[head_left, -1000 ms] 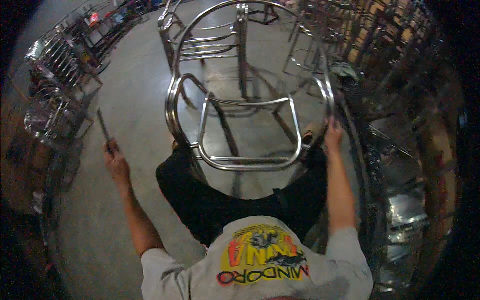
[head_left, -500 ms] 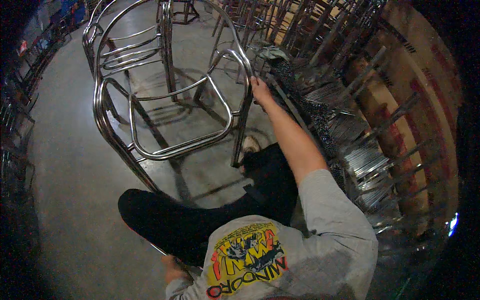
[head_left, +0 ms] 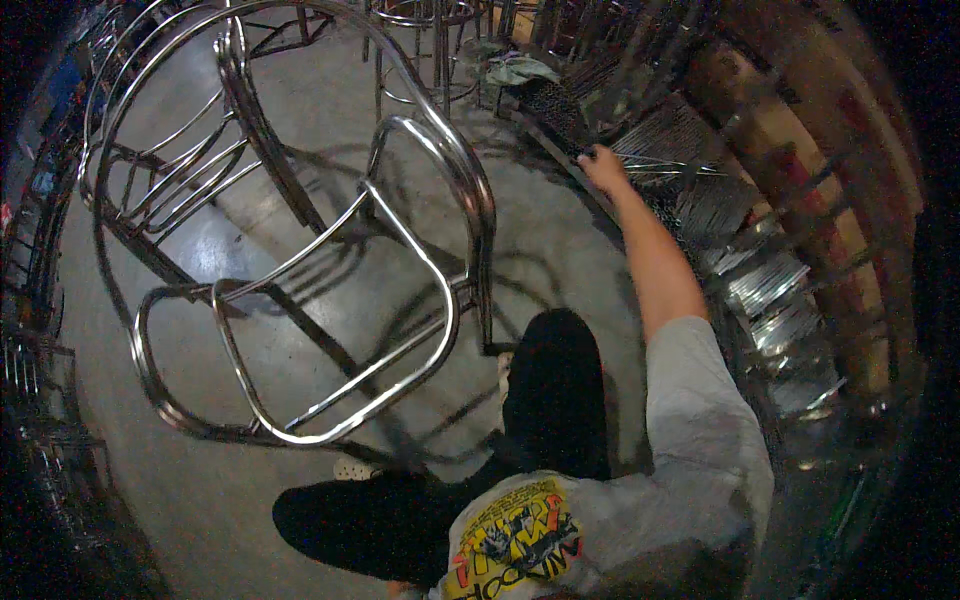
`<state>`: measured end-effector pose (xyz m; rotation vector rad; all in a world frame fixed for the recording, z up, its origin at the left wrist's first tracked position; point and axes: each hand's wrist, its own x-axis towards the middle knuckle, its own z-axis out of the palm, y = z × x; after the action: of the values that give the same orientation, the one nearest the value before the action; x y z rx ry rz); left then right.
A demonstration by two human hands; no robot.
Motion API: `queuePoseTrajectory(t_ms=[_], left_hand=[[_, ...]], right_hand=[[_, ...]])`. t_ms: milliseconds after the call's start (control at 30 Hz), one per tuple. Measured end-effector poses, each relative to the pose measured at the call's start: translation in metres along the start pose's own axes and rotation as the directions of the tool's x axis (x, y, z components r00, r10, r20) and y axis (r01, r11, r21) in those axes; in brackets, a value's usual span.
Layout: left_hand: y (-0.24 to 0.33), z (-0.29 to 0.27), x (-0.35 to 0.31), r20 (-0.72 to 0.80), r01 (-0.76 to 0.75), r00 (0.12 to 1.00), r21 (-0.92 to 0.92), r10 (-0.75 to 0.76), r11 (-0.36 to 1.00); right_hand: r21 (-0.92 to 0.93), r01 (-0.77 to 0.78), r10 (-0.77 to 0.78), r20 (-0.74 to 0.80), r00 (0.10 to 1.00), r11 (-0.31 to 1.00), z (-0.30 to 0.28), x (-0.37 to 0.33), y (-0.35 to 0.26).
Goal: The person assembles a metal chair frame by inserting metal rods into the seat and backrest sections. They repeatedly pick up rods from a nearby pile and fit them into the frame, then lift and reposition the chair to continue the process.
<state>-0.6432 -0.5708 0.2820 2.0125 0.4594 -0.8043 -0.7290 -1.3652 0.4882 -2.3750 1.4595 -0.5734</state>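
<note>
Silvery metal rods [head_left: 680,165] lie just right of the right grip [head_left: 603,172], long axis running rightward, the left grip [head_left: 402,588] farther off, and I can't make out whether either pinches anything

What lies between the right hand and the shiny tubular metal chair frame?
The head view shows grey concrete floor beside the shiny tubular metal chair frame, then a dark straight rail close to the right hand.
</note>
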Motion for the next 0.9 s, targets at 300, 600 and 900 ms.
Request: queuePoseTrajectory(t_ms=[300,600,900], left_hand=[[0.033,0.016,0.016,-0.112,0.173,0.98,0.072,-0.164,0.982],[0.031,-0.001,0.015,-0.157,0.192,0.971,0.055,-0.181,0.98],[-0.021,-0.142,0.026,-0.441,-0.024,0.897,-0.118,-0.031,0.993]], right_hand=[[-0.036,-0.027,0.022,-0.13,0.991,0.999,0.038,0.157,0.009],[-0.12,0.045,-0.089,-0.39,0.916,0.992,-0.051,0.163,-0.049],[-0.24,0.279,-0.367,-0.555,0.746,0.93,-0.376,0.043,-0.197]])
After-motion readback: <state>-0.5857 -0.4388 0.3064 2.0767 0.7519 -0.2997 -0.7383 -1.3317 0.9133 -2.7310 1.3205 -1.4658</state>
